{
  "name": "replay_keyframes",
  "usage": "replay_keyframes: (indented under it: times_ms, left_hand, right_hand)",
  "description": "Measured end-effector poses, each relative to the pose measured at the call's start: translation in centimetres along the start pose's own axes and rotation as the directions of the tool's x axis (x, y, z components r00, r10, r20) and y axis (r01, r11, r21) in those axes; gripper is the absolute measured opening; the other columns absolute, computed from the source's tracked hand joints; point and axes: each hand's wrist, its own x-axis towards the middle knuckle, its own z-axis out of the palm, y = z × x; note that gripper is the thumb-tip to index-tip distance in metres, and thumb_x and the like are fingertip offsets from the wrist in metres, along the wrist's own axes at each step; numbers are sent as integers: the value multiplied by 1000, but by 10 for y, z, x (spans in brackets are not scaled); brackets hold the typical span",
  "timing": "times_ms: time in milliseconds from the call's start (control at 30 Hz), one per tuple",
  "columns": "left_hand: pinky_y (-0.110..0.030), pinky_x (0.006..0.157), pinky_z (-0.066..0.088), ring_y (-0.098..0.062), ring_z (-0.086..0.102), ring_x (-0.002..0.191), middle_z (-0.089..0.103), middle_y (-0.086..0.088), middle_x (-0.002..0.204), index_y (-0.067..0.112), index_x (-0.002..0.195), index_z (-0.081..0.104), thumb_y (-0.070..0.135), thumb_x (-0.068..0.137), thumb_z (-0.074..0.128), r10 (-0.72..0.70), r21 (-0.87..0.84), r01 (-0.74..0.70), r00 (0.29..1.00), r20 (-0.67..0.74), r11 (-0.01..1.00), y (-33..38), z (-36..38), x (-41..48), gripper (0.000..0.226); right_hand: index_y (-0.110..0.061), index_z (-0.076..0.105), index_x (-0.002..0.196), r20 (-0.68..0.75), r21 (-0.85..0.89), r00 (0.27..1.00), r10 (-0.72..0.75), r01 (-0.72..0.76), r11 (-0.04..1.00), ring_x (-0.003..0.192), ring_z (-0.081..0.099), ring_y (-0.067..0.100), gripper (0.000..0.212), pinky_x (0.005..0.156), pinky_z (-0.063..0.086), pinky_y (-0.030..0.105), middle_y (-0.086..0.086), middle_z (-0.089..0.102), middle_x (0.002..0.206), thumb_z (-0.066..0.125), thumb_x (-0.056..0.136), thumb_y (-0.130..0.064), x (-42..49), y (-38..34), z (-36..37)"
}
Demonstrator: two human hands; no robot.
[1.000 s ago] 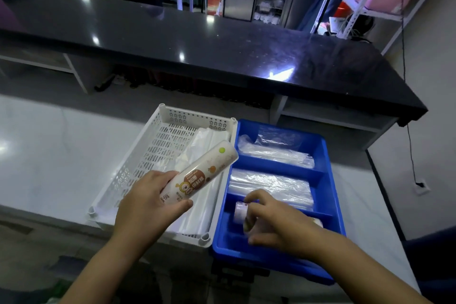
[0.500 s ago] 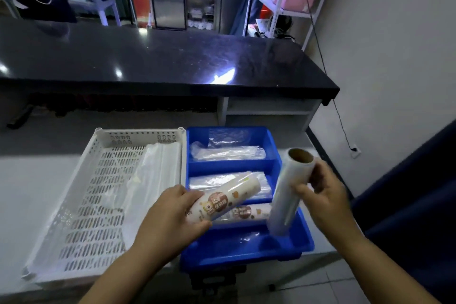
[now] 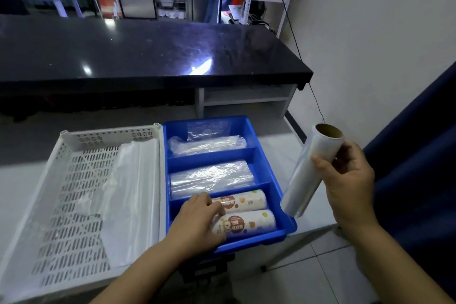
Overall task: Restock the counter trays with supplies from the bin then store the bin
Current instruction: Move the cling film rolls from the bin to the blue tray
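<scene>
A blue divided tray (image 3: 276,195) sits on the white counter, next to a white perforated bin (image 3: 74,195) holding clear plastic bags (image 3: 130,192). The tray's two far compartments hold clear bag packs (image 3: 209,145). Its nearest compartment holds two printed rolls lying side by side: a far roll (image 3: 246,201) and a near roll (image 3: 249,226). My left hand (image 3: 199,222) rests on the left ends of the near roll, fingers curled on it. My right hand (image 3: 350,190) holds a clear cling-film roll (image 3: 311,173) in the air, right of the tray.
A black raised counter (image 3: 148,52) runs behind the white counter (image 3: 22,180), with an open white shelf (image 3: 246,103) beneath it. A dark blue curtain (image 3: 419,155) hangs at the right. Tiled floor (image 3: 308,276) lies below the tray's front edge.
My left hand has lowered the printed roll into the tray's nearest compartment beside the other one. My right hand lifted the cling-film roll out and moved it right.
</scene>
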Motion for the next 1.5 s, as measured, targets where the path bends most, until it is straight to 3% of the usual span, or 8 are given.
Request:
replay_keyframes:
  times_ms: [267,433,533,600,767,1033,1367,1500]
  left_hand:
    - [-24,80,34,-7,33,94,52,8,112,29,99,54,50,68,69,32,133,-37,998,45,990,0,0,5,40]
    - [-25,91,39,-9,45,109,57,8,119,28,116,55,42,80,63,47,31,-47,999,6,998,-8,-26,-10,39]
    - [-23,86,41,-9,51,105,62,10,111,30,111,59,35,84,61,-47,-34,41,978,-202,999,-21,-53,-33,27]
    - [-23,83,42,-9,53,102,63,11,108,29,110,60,29,88,57,-129,-35,125,946,-297,992,-30,-68,-49,22]
    - [-20,83,41,-6,52,103,63,12,110,29,115,59,26,95,44,-230,-28,234,915,-333,972,-40,-74,-77,25]
    - [-24,85,45,-6,53,102,63,11,109,30,115,59,24,96,42,-348,-128,324,874,-339,937,-30,-60,-86,26]
    - [-24,80,44,-9,56,95,65,10,101,27,110,63,23,93,49,-494,-134,482,782,-380,866,-16,-45,-109,22]
    - [-32,70,50,-20,64,82,70,3,86,18,93,70,18,85,54,-529,-117,542,713,-461,832,-6,-44,-138,17]
  right_hand:
    - [-34,56,110,98,-11,995,-25,26,1000,99,62,2,47,77,54,11,-21,64,104,69,65,-43,3,5,20]
    - [-28,53,114,297,-154,935,-194,247,957,103,58,2,46,82,52,14,-16,59,109,66,73,-47,-2,-2,48]
    - [-15,54,122,533,-237,787,-312,492,838,103,54,4,57,86,48,12,-3,58,114,72,75,-41,-11,2,70]
    - [-14,58,122,696,-301,640,-327,673,675,97,58,14,58,81,52,24,3,63,110,77,70,-34,-19,7,86]
    - [-14,65,106,913,-268,356,-198,891,366,75,63,22,52,63,51,31,3,68,90,80,60,-35,-35,24,120]
    - [-15,45,128,968,-229,252,-11,894,386,100,48,28,54,83,37,36,7,54,114,58,79,-35,-37,45,143]
    - [-24,47,129,987,-98,149,-56,847,522,103,52,22,60,88,39,35,-1,57,118,56,78,-55,-24,59,144]
    - [-17,63,114,975,-27,139,-174,850,527,87,63,23,45,75,52,37,1,68,101,69,76,-43,-25,45,161]
